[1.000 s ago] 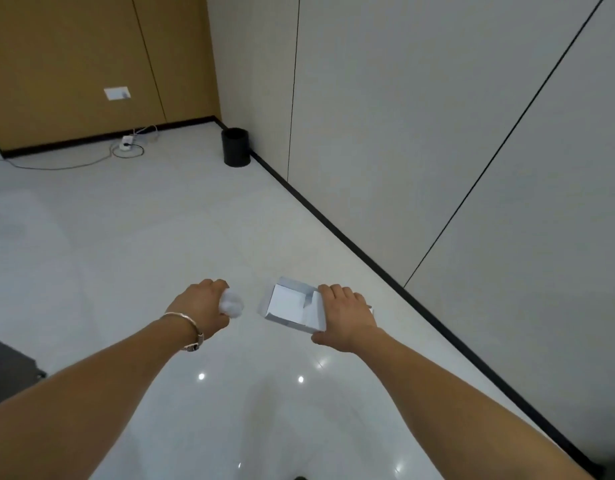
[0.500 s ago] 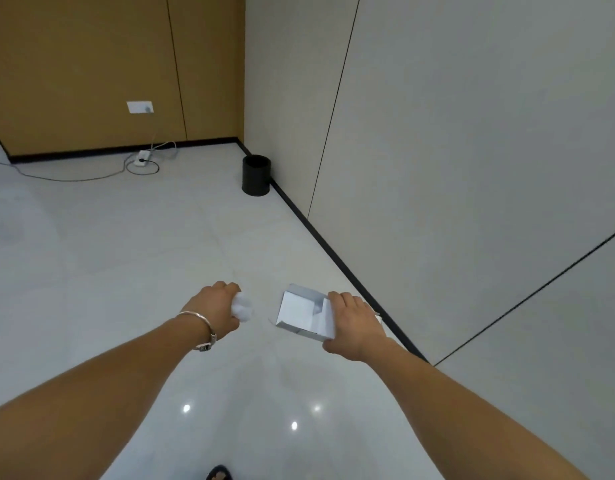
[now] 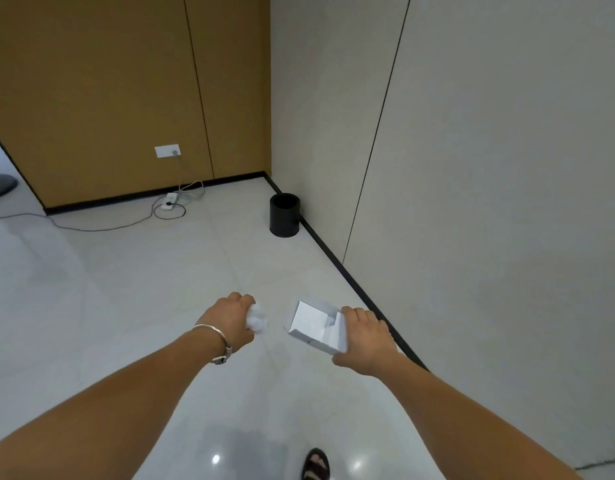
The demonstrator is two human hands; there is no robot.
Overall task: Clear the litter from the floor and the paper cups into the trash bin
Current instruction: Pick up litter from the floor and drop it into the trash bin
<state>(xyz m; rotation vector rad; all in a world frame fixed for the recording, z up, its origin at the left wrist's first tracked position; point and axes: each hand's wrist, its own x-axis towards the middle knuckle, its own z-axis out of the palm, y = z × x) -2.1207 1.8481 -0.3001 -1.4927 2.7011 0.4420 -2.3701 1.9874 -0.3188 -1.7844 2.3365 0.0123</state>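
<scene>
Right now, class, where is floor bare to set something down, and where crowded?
Bare floor spans from crumpled paper in left hand and box in right hand to the trash bin. Crowded: power strip, cables by brown wall.

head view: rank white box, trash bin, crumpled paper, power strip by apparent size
1. white box, nearest the camera
2. trash bin, far off
3. crumpled paper, partly hidden
4. power strip

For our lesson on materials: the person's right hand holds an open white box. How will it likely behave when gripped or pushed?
The white box is probably light: the right hand holds it up by one end. Its thin folded walls look like card, so a hard squeeze would likely crush it. Flat-sided, it should slide, not roll.
</scene>
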